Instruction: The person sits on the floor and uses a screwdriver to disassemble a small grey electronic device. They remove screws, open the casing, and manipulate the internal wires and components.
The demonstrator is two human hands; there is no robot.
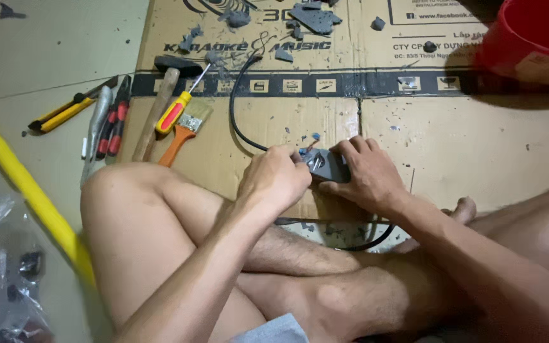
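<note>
I sit cross-legged on a flattened cardboard sheet (478,146). My right hand (366,174) holds a small grey plastic block (325,165) down on the cardboard. My left hand (277,178) is closed at the block's left end, fingertips pinching at thin coloured wire ends there; what it grips is too small to tell. A black cable (236,108) curves away from the block toward the top, and another loop of it passes under my hands by my legs.
Tools lie at the left: a hammer (160,101), a red-yellow screwdriver (176,111), an orange-handled brush (182,136), pliers (114,121), a yellow knife (65,113). Grey fragments (312,18) litter the top. A red bucket (532,38) stands top right, a yellow pole (27,184) and plastic bag (4,273) at left.
</note>
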